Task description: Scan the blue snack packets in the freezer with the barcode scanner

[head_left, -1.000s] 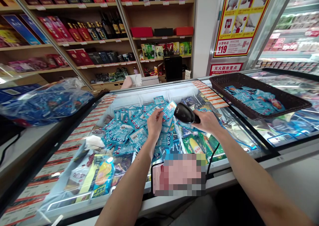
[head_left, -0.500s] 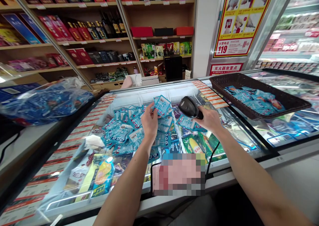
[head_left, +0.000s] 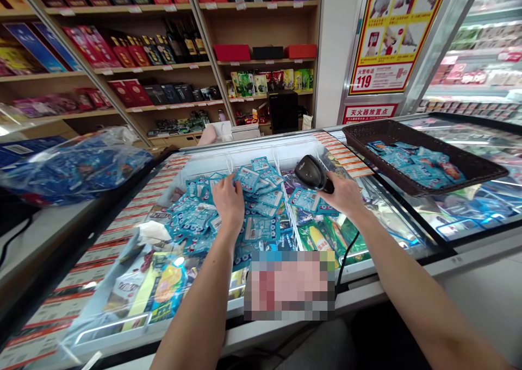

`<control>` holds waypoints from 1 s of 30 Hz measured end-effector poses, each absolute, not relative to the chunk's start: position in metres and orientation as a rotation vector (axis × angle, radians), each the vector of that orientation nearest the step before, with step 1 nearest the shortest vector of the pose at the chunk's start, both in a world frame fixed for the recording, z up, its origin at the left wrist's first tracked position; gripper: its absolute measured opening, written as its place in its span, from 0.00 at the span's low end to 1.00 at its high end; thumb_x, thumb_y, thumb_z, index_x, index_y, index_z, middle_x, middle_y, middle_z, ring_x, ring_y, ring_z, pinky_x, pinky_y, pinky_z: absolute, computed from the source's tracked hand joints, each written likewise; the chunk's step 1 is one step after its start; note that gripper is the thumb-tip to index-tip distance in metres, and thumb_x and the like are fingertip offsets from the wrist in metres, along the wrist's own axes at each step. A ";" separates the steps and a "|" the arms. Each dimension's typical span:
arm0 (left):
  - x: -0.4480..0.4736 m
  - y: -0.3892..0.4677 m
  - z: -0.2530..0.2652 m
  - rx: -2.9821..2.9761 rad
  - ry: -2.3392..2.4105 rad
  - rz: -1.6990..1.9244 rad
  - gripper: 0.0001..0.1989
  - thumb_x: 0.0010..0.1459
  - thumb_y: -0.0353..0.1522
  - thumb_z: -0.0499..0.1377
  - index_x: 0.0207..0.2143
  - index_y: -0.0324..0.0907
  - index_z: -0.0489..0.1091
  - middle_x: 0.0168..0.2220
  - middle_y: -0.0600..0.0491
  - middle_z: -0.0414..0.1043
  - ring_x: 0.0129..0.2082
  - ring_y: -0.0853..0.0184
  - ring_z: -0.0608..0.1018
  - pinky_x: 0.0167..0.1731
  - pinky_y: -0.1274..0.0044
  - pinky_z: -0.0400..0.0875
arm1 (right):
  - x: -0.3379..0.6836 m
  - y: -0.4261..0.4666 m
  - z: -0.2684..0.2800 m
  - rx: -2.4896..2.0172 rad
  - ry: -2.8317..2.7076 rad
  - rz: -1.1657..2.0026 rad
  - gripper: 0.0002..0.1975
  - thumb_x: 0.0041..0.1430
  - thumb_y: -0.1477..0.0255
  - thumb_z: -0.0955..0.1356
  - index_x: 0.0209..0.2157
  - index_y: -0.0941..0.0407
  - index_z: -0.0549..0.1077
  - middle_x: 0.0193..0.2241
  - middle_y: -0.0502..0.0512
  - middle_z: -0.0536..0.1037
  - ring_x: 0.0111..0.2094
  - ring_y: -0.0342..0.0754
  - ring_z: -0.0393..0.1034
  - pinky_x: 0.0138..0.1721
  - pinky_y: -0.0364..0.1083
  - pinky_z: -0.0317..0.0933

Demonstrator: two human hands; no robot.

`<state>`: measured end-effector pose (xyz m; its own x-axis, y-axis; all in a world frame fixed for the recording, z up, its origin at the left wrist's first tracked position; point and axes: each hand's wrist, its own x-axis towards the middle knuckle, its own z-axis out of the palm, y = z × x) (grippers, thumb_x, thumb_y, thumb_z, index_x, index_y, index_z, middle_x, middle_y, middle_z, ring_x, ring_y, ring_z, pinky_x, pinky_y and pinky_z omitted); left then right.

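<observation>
My right hand (head_left: pixel 346 196) grips the handle of a black barcode scanner (head_left: pixel 312 173), whose head points left over the freezer glass. A blue packet (head_left: pixel 305 200) lies just below the scanner. My left hand (head_left: pixel 229 201) is down on the heap of flat blue packets (head_left: pixel 196 218), its fingers curled in among them. The fingertips are partly hidden, so whether they pinch a packet does not show. Close to its right side, other blue packets (head_left: pixel 261 181) overlap one another on the glass. One packet (head_left: pixel 261 229) lies flat with its barcode side up.
A phone-like device (head_left: pixel 289 286), its screen blurred out, rests at the freezer's front edge. To the right stands a dark woven basket (head_left: pixel 485 169) with several blue packets inside. A clear plastic bag (head_left: pixel 77 166) of blue packs lies left. The scanner's cord (head_left: pixel 346 256) hangs toward the front.
My left hand has let go of the packet it held near the scanner and moved left and down onto the heap. The scanner has barely shifted.
</observation>
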<state>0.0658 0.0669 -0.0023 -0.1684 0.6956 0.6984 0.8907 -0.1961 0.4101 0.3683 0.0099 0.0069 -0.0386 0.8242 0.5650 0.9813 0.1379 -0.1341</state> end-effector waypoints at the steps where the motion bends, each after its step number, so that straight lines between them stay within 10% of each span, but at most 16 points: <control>1: 0.066 0.065 -0.001 -1.840 -1.842 -1.231 0.17 0.57 0.36 0.50 0.47 0.42 0.67 0.42 0.44 0.68 0.44 0.56 0.68 0.47 0.64 0.59 | 0.368 0.010 0.007 -1.729 -1.904 -0.398 0.19 0.52 0.58 0.63 0.43 0.54 0.69 0.26 0.54 0.77 0.28 0.51 0.71 0.27 0.44 0.53; 19: 0.132 0.042 -0.010 -2.961 -0.889 -0.569 0.22 0.62 0.30 0.45 0.57 0.53 0.56 0.57 0.56 0.62 0.60 0.67 0.59 0.59 0.64 0.46 | 0.369 0.011 0.008 -1.735 -1.901 -0.381 0.20 0.53 0.57 0.63 0.44 0.54 0.68 0.29 0.55 0.78 0.29 0.51 0.71 0.29 0.45 0.55; 30: 0.146 0.039 -0.016 -2.773 -1.142 -0.703 0.19 0.61 0.41 0.47 0.50 0.45 0.65 0.50 0.46 0.68 0.53 0.60 0.68 0.52 0.66 0.57 | 0.367 0.009 0.012 -1.746 -1.898 -0.387 0.20 0.53 0.56 0.62 0.42 0.54 0.69 0.27 0.54 0.77 0.29 0.52 0.71 0.27 0.45 0.53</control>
<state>0.1457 0.0392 -0.0159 0.6213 0.6529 0.4332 0.6809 -0.7235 0.1137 0.3669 0.0086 0.0117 -0.0268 0.8312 0.5553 0.9823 0.1249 -0.1396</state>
